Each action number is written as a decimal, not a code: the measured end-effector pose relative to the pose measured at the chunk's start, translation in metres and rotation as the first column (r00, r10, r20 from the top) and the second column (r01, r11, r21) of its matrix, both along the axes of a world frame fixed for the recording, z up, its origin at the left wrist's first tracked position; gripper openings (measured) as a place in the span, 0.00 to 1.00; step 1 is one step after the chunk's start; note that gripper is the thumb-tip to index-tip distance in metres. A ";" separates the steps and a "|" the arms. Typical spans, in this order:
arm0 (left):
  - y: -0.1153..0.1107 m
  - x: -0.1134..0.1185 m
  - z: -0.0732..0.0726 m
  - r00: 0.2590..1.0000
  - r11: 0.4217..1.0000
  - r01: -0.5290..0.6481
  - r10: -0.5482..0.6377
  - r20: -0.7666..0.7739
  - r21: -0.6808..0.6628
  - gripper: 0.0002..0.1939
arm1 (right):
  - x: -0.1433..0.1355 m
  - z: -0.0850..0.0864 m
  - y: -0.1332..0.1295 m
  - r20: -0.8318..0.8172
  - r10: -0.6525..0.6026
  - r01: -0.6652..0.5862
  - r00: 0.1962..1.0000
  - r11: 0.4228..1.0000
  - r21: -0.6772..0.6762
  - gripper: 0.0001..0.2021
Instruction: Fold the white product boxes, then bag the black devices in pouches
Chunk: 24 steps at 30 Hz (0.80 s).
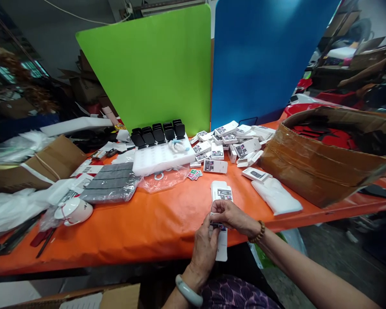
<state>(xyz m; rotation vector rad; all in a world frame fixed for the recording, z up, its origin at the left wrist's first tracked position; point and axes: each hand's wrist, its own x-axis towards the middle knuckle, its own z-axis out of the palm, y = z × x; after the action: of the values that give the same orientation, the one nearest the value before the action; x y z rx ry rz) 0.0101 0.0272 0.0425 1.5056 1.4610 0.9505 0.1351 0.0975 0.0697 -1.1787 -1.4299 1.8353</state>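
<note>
Carton [321, 171] (brown, taped) holds red, black pieces [339, 139].

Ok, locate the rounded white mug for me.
In the head view, the mug sits left on the orange table, by the near-left corner of the grey plastic-wrapped bundle.

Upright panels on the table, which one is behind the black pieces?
The green panel, on the left; the blue panel stands to its right.

Left hand [204, 246], right hand [233, 215] holding white printed box [222, 248]; box pile [217, 150] beyond on orange table [161, 219].
</note>
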 end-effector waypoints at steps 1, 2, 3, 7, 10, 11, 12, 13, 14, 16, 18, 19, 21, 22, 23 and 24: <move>-0.001 -0.001 0.001 0.997 1.000 0.017 -0.017 0.081 -0.007 0.17 | -0.001 0.001 -0.004 0.017 -0.019 0.018 1.000 0.998 0.052 0.10; -0.001 -0.002 0.002 0.988 1.000 0.021 -0.018 0.156 -0.018 0.16 | -0.002 0.001 -0.008 0.050 -0.059 0.052 0.997 0.989 0.140 0.09; -0.001 -0.004 0.002 0.974 0.999 0.011 -0.002 0.227 -0.039 0.16 | -0.001 0.001 -0.013 0.088 -0.130 0.104 0.988 0.962 0.252 0.07; 0.001 -0.010 -0.004 0.849 0.978 -0.088 0.173 0.500 -0.190 0.18 | 0.006 -0.005 -0.028 0.146 -0.460 0.329 0.876 0.789 0.519 0.12; 0.001 -0.009 -0.010 0.761 0.950 -0.158 0.291 0.580 -0.269 0.19 | 0.013 -0.021 -0.038 0.076 -0.313 0.286 0.947 0.926 0.246 0.15; 0.000 -0.008 -0.012 0.751 0.946 -0.170 0.307 0.585 -0.277 0.20 | 0.015 -0.028 -0.041 0.010 -0.236 0.232 0.972 0.963 0.133 0.15; -0.001 -0.006 -0.014 0.748 0.944 -0.177 0.314 0.585 -0.280 0.20 | 0.016 -0.035 -0.045 -0.057 -0.185 0.188 0.981 0.981 0.053 0.15; -0.002 -0.005 -0.015 0.750 0.944 -0.179 0.313 0.583 -0.277 0.20 | 0.017 -0.042 -0.048 -0.106 -0.165 0.168 0.981 0.986 0.011 0.15; -0.004 -0.004 -0.017 0.756 0.945 -0.180 0.310 0.576 -0.272 0.21 | 0.018 -0.047 -0.051 -0.128 -0.170 0.171 0.977 0.985 0.000 0.15; -0.008 -0.003 -0.019 0.778 0.945 -0.192 0.310 0.547 -0.264 0.26 | 0.021 -0.055 -0.059 -0.121 -0.188 0.194 0.975 0.980 0.034 0.14; -0.014 -0.005 -0.021 0.800 0.944 -0.205 0.314 0.512 -0.260 0.32 | 0.025 -0.058 -0.067 -0.083 -0.190 0.198 0.978 0.976 0.093 0.17; -0.018 -0.006 -0.022 0.809 0.944 -0.198 0.309 0.500 -0.263 0.36 | 0.028 -0.059 -0.071 -0.055 -0.189 0.195 0.980 0.972 0.130 0.22; -0.026 -0.008 -0.024 0.829 0.949 -0.130 0.263 0.493 -0.287 0.39 | 0.033 -0.061 -0.080 0.009 -0.189 0.184 0.982 0.963 0.197 0.31; -0.030 -0.009 -0.026 0.840 0.949 -0.079 0.228 0.492 -0.305 0.39 | 0.034 -0.063 -0.084 0.033 -0.195 0.184 0.980 0.959 0.214 0.33; -0.034 -0.009 -0.029 0.851 0.945 -0.027 0.193 0.489 -0.325 0.39 | 0.035 -0.066 -0.089 0.046 -0.203 0.188 0.978 0.957 0.219 0.32; -0.039 -0.010 -0.031 0.857 0.937 0.019 0.164 0.489 -0.348 0.38 | 0.036 -0.069 -0.093 0.045 -0.213 0.199 0.976 0.957 0.210 0.30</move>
<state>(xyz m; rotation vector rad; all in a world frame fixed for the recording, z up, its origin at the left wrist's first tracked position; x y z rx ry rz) 0.0006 -0.0114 0.0111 0.8569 1.2136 0.9875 0.1710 0.0045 0.0007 -1.2430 -1.4345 1.4833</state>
